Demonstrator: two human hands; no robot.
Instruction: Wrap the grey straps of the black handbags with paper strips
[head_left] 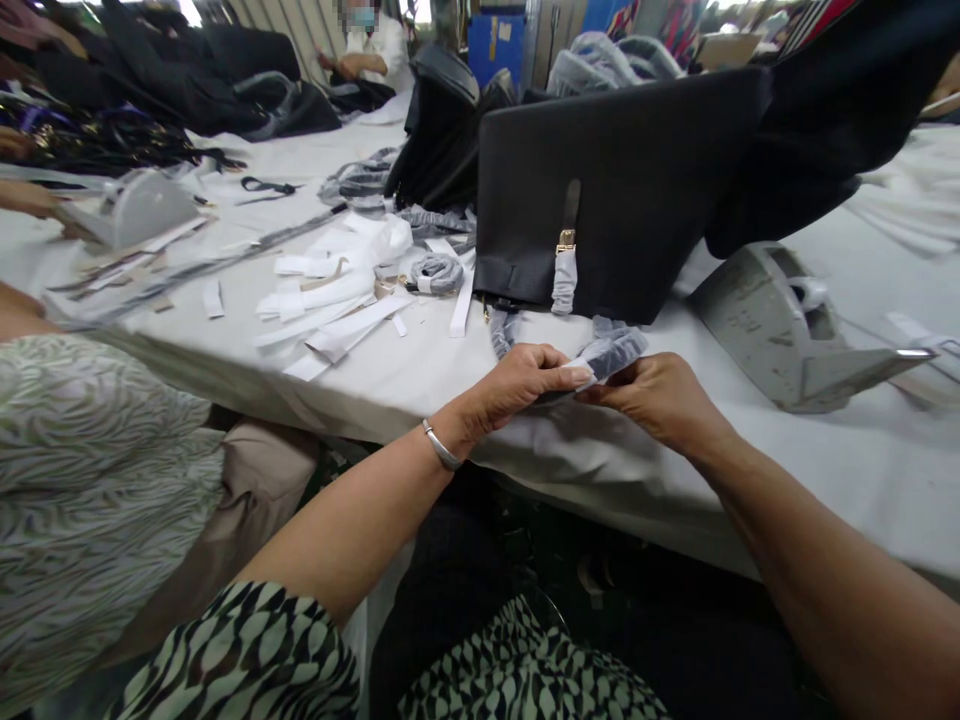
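A black handbag [525, 190] lies toward me on the table, with a gold buckle [565, 240] on its short strap. The strap's end is covered in crinkled translucent wrap. At the table's front edge, both hands hold the bag's handle [619, 345], which is covered in the same wrap. My left hand [525, 385] pinches it, the thumb pressing a small white piece on top. On the other side my right hand [660, 400] has its fingers closed around the wrapped part. Part of the handle is hidden behind the fingers.
A grey tape dispenser [780, 350] stands to the right, another dispenser [142, 210] at the far left. White paper strips [337, 310] and a coiled wrapped strap [436, 272] lie left of the bag. A co-worker's patterned top [97, 500] is close on my left.
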